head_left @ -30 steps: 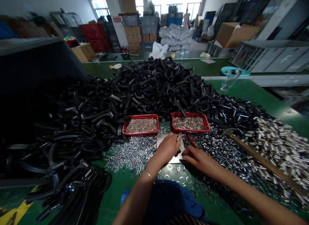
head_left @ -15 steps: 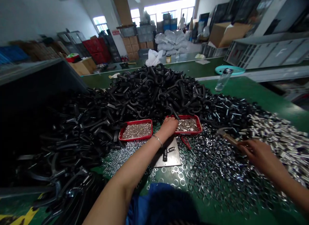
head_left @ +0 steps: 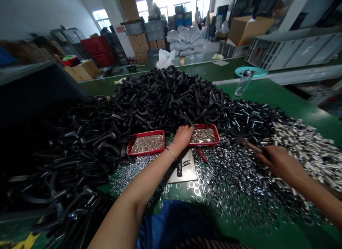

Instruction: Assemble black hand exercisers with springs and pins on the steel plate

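My left hand (head_left: 183, 137), a bracelet at its wrist, is at the left end of a red tray of small metal pins (head_left: 205, 135). Its fingers are curled down, and what they pinch, if anything, is hidden. My right hand (head_left: 279, 159) is wrapped round the wooden handle of a hammer (head_left: 252, 146), held over the metal rings on the right. Below my left hand, a metal plate (head_left: 188, 173) bears a short black cylindrical part (head_left: 179, 168) and a small spring-like piece (head_left: 186, 163). A red-handled screwdriver (head_left: 202, 155) lies just right of the plate.
Black curved parts (head_left: 160, 99) are heaped behind and to the left. Another red tray (head_left: 146, 151) holds tiny metal pieces. Loose rings (head_left: 227, 199) and silver cylinders (head_left: 312, 149) spread across the right side. A clear bottle (head_left: 243, 84) stands farther back. A person (head_left: 197, 15) is in the far background.
My right hand has closed more fully round the hammer handle, and the hammer has shifted slightly. My left hand stays at the tray. The whole view has shifted a little.
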